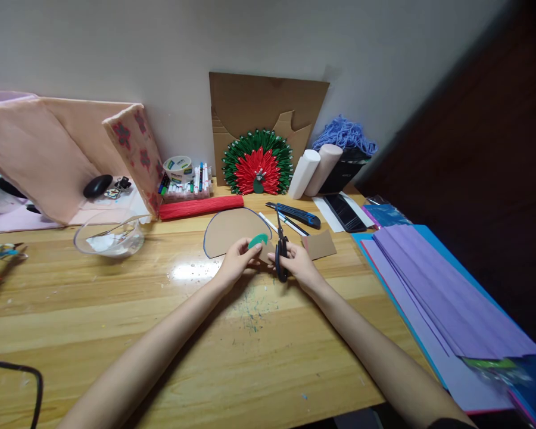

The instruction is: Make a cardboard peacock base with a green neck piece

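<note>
While left hand (239, 259) pinches green piece (258, 241), right hand (300, 262) grips scissors (281, 257), cardboard (230, 233) just behind

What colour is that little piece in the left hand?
The little piece is teal green, held by the left hand; the head view shows it best.

**Readable text: none**

The only clear print I can see is on the tape roll (178, 168). It has a green-and-white label band with lettering, too small to read. The marker set (191, 182) just beside it has printed barrels, but they're blurred, so I can't get a brand or number. Utility knife (298, 215): no mark I can resolve. Scissors (281, 257) in my right hand (302, 266) and green cutout (258, 241) in my left hand (238, 260): nothing legible on either.
</note>
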A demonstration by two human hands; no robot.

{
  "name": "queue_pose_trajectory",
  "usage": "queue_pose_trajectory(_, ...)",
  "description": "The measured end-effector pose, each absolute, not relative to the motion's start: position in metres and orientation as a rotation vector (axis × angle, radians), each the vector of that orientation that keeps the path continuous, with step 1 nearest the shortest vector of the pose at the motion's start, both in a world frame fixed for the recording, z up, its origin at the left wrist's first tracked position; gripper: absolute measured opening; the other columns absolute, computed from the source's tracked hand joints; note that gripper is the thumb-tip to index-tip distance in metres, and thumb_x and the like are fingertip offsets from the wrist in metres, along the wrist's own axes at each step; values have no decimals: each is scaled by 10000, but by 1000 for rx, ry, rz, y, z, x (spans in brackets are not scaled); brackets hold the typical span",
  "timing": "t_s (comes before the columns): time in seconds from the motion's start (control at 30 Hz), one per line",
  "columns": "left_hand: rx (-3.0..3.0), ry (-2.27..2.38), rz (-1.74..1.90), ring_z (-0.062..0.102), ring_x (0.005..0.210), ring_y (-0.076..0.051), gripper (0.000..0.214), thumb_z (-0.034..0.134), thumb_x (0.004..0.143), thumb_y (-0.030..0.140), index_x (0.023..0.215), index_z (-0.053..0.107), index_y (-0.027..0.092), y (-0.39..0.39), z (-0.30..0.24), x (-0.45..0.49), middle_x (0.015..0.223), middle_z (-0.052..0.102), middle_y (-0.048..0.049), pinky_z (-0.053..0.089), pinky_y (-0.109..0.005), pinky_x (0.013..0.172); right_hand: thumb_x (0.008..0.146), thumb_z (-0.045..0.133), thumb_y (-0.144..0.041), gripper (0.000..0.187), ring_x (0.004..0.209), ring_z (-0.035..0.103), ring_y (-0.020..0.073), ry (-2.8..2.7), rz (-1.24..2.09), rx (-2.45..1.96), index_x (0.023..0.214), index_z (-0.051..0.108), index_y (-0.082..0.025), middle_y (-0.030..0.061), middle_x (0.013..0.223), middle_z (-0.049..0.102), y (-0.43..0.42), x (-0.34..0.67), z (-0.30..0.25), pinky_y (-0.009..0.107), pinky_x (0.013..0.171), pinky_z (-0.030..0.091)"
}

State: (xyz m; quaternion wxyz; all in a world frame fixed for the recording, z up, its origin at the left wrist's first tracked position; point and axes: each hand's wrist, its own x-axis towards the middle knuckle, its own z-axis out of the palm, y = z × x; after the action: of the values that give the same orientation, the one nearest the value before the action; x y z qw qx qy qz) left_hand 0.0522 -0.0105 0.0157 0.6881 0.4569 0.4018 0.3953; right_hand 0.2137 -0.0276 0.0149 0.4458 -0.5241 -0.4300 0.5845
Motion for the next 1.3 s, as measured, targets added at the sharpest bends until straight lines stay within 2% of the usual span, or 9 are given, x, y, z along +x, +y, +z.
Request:
queue_pose_trajectory(0.07, 977, 949, 888, 588, 590, -125, 339, 656, 702, 426, 840, 517, 150, -7, 22, 48, 699, 596, -4, 484, -272, 588, 547, 752, -529, 467, 512, 585, 130, -1022, 1479, -1269, 736, 533, -161, -30, 572, 565, -29, 212, 16, 244, 494, 494)
queue_pose_trajectory(0.17, 1064, 1063, 996, 549, 555, -107, 307, 684, 654, 388, 749, 529, 141, -1, 38, 40, 621, 555, 25, 443, -221, 530, 634, 658, -614, 477, 464, 557, 106, -977, 1524, -1147, 707, 473, -181, -49, 543, 534, -30, 210, 17, 237, 477, 495)
queue_pose_trajectory(0.33, 1239, 1061, 1101, 478, 533, -77, 214, 665, 642, 301, 689, 537, 137, 2, 75, 26, 580, 508, 48, 386, -185, 501, 589, 471, -812, 649, 383, 463, 83, -1257, 1767, -889, 670, 467, -168, -63, 454, 425, -40, 209, 17, 194, 375, 389)
queue_pose_trajectory(0.4, 1261, 1039, 1088, 448, 497, -71, 183, 641, 658, 282, 709, 540, 138, 1, 88, 19, 565, 495, 51, 360, -189, 476, 569, 423, -844, 708, 412, 458, 85, -1373, 1850, -816, 725, 492, -157, -58, 485, 416, -45, 207, 18, 205, 402, 397)
queue_pose_trajectory(0.53, 1308, 1009, 1006, 404, 482, -61, 195, 626, 697, 306, 679, 530, 137, 0, 111, 0, 550, 469, 46, 315, -192, 465, 593, 326, -866, 763, 525, 484, 101, -1443, 1952, -662, 843, 475, -161, -24, 644, 451, -54, 204, 20, 317, 598, 495)
queue_pose_trajectory(0.6, 1400, 979, 904, 397, 492, -62, 250, 641, 709, 330, 615, 512, 138, 1, 120, -12, 536, 449, 43, 305, -196, 474, 621, 332, -851, 753, 540, 472, 94, -1502, 1948, -647, 873, 478, -156, -15, 693, 449, -55, 206, 21, 330, 637, 496)
queue_pose_trajectory(0.67, 1487, 955, 821, 389, 493, -61, 288, 651, 717, 344, 578, 497, 144, 2, 126, -24, 530, 439, 42, 295, -198, 476, 651, 359, -825, 732, 517, 449, 79, -1587, 1974, -640, 892, 490, -147, -21, 694, 435, -55, 211, 24, 302, 608, 489)
queue_pose_trajectory(0.9, 1646, 887, 479, 401, 500, -87, 275, 582, 776, 395, 635, 578, 159, 6, 123, -43, 536, 451, 26, 308, -209, 467, 655, 386, -817, 709, 447, 404, 72, -1854, 2060, -606, 811, 518, -138, -54, 601, 397, -53, 224, 35, 249, 494, 446)
queue_pose_trajectory(1.3, 1571, 867, 395, 421, 497, -107, 181, 660, 689, 348, 661, 633, 171, 4, 99, -29, 519, 468, 28, 296, -223, 454, 633, 358, -843, 728, 405, 415, 82, -2041, 2164, -612, 742, 511, -139, -53, 509, 407, -55, 221, 39, 210, 401, 384)
